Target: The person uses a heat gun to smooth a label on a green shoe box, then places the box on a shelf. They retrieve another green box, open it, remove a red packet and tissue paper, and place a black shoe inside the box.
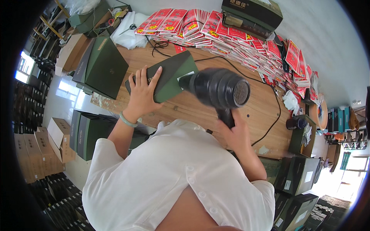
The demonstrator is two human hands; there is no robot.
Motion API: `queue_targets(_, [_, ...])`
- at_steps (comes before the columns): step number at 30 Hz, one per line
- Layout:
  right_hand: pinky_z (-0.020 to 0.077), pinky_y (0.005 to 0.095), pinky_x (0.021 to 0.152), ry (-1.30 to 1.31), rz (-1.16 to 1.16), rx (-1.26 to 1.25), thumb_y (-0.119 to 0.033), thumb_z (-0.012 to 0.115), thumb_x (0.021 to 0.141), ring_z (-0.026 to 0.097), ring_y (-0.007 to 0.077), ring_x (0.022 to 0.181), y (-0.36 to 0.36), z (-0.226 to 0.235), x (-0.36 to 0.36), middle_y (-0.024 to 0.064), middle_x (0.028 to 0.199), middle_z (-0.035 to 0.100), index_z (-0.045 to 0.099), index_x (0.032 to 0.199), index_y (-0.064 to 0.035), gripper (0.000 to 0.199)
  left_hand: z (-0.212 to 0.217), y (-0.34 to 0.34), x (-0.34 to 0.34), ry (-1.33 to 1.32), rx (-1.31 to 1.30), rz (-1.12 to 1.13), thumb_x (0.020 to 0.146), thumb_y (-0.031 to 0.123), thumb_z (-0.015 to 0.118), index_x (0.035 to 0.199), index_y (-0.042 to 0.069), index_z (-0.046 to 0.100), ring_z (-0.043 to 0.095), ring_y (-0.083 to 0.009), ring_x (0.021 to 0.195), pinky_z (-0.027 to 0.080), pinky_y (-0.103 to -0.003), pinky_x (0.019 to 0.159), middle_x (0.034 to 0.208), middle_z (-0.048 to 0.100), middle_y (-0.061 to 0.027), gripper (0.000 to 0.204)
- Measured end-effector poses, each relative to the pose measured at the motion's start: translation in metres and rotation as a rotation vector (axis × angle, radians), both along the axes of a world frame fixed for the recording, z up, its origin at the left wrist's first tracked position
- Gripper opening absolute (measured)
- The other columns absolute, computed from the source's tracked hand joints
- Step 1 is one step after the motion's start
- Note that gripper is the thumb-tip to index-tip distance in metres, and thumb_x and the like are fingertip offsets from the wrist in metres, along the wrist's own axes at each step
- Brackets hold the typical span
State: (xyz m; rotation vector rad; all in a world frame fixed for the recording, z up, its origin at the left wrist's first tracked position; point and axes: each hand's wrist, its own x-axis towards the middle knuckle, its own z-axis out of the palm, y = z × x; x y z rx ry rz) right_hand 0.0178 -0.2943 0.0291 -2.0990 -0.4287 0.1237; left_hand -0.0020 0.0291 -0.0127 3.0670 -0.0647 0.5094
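Observation:
A dark green cardboard box (pixel 174 63) lies at an angle on the wooden table in front of me. My left hand (pixel 144 88) holds it, fingers spread over its dark face and thumb toward the near edge. My right hand (pixel 237 131) is wrapped round the handle of a black hair dryer (pixel 216 87). Its narrow nozzle points left, right at a white label (pixel 186 76) on the box's right part. Whether nozzle and label touch, I cannot tell. The dryer covers part of the label.
Red printed packets (pixel 231 46) lie piled along the table's far side, with green boxes (pixel 252 15) on them. A black cord (pixel 246 76) crosses the wooden table (pixel 200 109). Larger green boxes (pixel 106 69) stand at the left; scissors (pixel 129 28) rest on white plastic.

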Motion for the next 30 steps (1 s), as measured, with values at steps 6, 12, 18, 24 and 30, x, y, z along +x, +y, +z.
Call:
queue_targets(6, [0.0390, 0.0244, 0.040, 0.209, -0.379, 0.247, -0.016, 0.068, 0.091, 0.048, 0.0088, 0.042, -0.025, -0.036, 0.058, 0.0007, 0.058, 0.053, 0.053, 0.095, -0.0032, 0.020, 0.005, 0.003, -0.005, 0.031, 0.002, 0.006, 0.048, 0.036, 0.085, 0.153, 0.013, 0.027, 0.032, -0.0425, 0.130, 0.021, -0.057, 0.108, 0.141, 0.034, -0.0282, 0.122])
queue_targets(12, [0.0406, 0.0250, 0.040, 0.472, -0.558, 0.617, -0.036, 0.069, 0.091, 0.051, 0.0124, 0.045, -0.106, -0.143, 0.116, 0.0035, 0.061, 0.054, 0.053, 0.090, -0.0095, 0.031, 0.013, -0.003, -0.016, 0.085, -0.067, -0.027, 0.047, 0.035, 0.085, 0.153, 0.011, 0.026, 0.032, -0.0430, 0.129, 0.020, -0.056, 0.109, 0.141, 0.033, -0.0289, 0.123])
queue_targets(18, [0.0432, 0.0221, 0.045, 0.700, -0.645, 0.863, -0.051, 0.065, 0.091, 0.050, 0.0109, 0.052, -0.165, -0.273, 0.126, 0.0008, 0.065, 0.050, 0.055, 0.096, -0.0135, 0.039, 0.019, -0.016, -0.024, 0.087, -0.112, -0.074, 0.050, 0.038, 0.081, 0.149, 0.013, 0.037, 0.036, -0.0436, 0.123, 0.024, -0.056, 0.105, 0.137, 0.036, -0.0293, 0.110])
queue_targets(24, [0.0519, 0.0344, 0.061, 0.615, -0.747, 0.596, -0.057, 0.061, 0.090, 0.060, 0.0203, 0.069, -0.204, -0.351, 0.133, 0.0061, 0.079, 0.059, 0.056, 0.105, -0.0076, 0.052, 0.021, -0.019, -0.025, 0.089, -0.069, -0.087, 0.056, 0.042, 0.079, 0.142, 0.025, 0.049, 0.035, -0.0442, 0.122, 0.023, -0.056, 0.105, 0.137, 0.034, -0.0298, 0.093])
queue_targets(30, [0.0490, 0.0419, 0.091, 0.020, -0.878, -0.620, -0.029, 0.066, 0.092, 0.062, 0.0309, 0.098, -0.113, -0.247, 0.148, 0.0179, 0.115, 0.059, 0.052, 0.130, -0.0004, 0.050, 0.014, -0.021, -0.031, 0.093, -0.069, -0.055, 0.058, 0.043, 0.078, 0.136, 0.029, 0.056, 0.034, -0.0443, 0.123, 0.024, -0.056, 0.103, 0.137, 0.034, -0.0298, 0.083])
